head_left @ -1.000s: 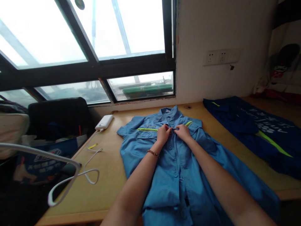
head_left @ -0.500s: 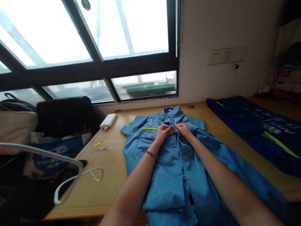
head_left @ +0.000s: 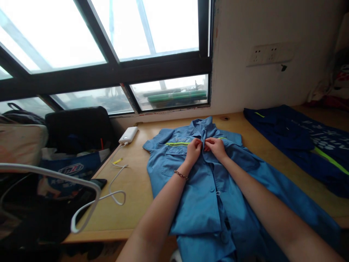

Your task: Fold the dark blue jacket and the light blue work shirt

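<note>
A blue work shirt (head_left: 191,203) with a yellow-green stripe across the chest lies face up on the wooden table (head_left: 131,214), collar toward the wall. Its lower end hangs past the front edge. My left hand (head_left: 194,150) pinches the front placket at chest height, just below the collar. Close beside it, my right hand (head_left: 216,146) has its fingers closed on the other side of the same opening. Whatever button lies between the fingertips is hidden. Lower down, the front flaps lie apart, with buttons (head_left: 212,189) along one edge.
A dark blue garment (head_left: 294,134) with white lettering lies at the right. At the left are a white power bank (head_left: 128,135) with a cable (head_left: 111,189), a black chair back (head_left: 80,127) and a blue bag (head_left: 71,173). Behind stand a window and a wall socket panel (head_left: 272,53).
The camera view has shifted slightly. Both hands stay at the shirt's upper front, with the left fingers now more upright and curled and the right fingers lower at the opening.
</note>
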Action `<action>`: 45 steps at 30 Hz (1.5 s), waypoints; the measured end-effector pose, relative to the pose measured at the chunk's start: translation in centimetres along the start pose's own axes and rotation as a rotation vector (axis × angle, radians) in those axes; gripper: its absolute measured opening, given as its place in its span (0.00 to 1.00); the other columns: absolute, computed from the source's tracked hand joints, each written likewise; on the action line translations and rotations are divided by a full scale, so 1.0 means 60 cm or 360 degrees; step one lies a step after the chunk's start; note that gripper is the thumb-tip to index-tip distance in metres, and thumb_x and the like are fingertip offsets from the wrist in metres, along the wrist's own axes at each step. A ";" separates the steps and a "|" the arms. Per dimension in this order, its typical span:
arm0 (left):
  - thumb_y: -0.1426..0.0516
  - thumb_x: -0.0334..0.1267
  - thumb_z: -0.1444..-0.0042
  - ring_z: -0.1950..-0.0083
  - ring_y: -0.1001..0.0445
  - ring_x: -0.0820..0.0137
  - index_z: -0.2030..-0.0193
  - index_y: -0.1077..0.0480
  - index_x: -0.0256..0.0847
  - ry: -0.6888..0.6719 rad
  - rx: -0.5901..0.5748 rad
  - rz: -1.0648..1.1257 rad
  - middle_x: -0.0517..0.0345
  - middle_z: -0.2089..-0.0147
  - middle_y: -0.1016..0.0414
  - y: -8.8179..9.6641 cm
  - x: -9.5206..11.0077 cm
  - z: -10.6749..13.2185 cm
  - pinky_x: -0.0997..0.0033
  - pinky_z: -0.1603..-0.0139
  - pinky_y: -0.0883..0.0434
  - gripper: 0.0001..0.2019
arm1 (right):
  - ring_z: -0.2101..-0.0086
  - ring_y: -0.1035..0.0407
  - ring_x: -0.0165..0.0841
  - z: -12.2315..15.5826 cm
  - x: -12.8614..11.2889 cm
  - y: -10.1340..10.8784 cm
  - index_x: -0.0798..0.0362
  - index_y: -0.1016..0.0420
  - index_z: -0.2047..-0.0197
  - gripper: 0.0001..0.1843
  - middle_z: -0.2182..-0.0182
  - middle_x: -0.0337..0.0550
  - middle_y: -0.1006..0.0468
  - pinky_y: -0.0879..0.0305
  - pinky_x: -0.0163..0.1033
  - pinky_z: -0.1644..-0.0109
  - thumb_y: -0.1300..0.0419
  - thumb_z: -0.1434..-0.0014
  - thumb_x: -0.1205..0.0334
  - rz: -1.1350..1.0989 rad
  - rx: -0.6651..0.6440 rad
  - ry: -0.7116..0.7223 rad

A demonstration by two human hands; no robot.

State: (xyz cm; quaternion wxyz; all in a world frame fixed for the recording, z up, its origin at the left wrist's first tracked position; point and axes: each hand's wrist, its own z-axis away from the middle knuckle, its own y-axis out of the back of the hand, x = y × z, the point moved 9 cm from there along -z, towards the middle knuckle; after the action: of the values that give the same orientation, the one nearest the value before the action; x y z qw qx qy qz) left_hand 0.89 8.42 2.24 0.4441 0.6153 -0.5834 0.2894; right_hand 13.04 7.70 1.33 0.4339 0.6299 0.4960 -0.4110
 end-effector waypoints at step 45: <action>0.45 0.33 0.53 0.78 0.36 0.77 0.53 0.38 0.39 0.0290 0.0077 0.0295 0.66 0.79 0.35 0.021 -0.067 -0.033 0.79 0.76 0.38 0.18 | 0.74 0.34 0.30 0.003 -0.012 0.011 0.57 0.29 0.58 0.17 0.76 0.41 0.27 0.40 0.33 0.68 0.51 0.47 0.58 0.0700 0.0119 -0.0010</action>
State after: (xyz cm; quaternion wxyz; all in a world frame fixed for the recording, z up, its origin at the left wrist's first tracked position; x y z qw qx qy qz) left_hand -0.61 12.14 -0.16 0.4516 0.5406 -0.5878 0.3979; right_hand 13.55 7.22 2.04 0.4910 0.7373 0.3296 -0.3266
